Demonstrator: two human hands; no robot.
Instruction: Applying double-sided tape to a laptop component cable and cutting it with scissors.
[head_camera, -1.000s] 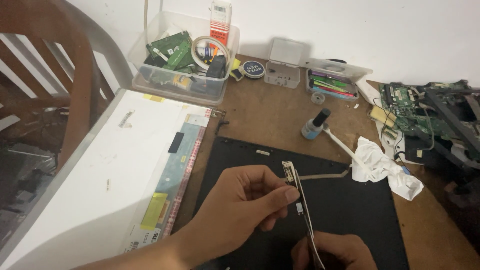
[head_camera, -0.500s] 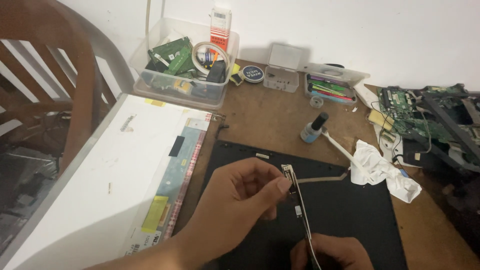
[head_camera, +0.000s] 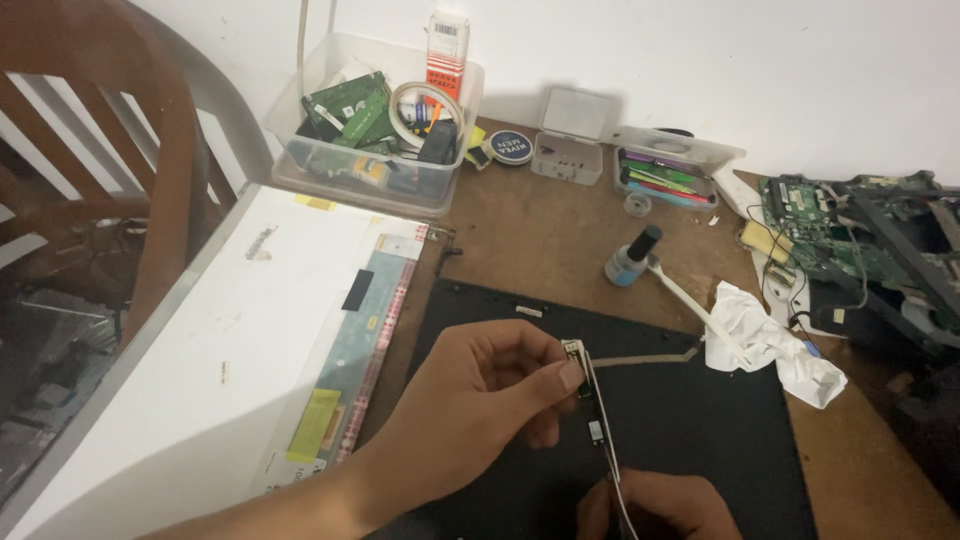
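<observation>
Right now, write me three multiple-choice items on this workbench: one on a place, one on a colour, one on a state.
1. Where does the clear plastic bin of circuit boards stand?
A. at the far left of the desk, by the wall
B. on the black panel
C. under the right hand

2. What colour is the crumpled tissue?
A. green
B. white
C. black

3. What is the left hand doing with the thin cable strip?
A. lying flat and away from it
B. pinching its upper end
C. pressing it into the small bottle

Answers:
1. A, since the bin sits at the desk's back edge beside the white panel.
2. B, as it shows white against the black panel.
3. B, because thumb and finger close on the connector end, while the right hand holds the strip lower down.
</observation>
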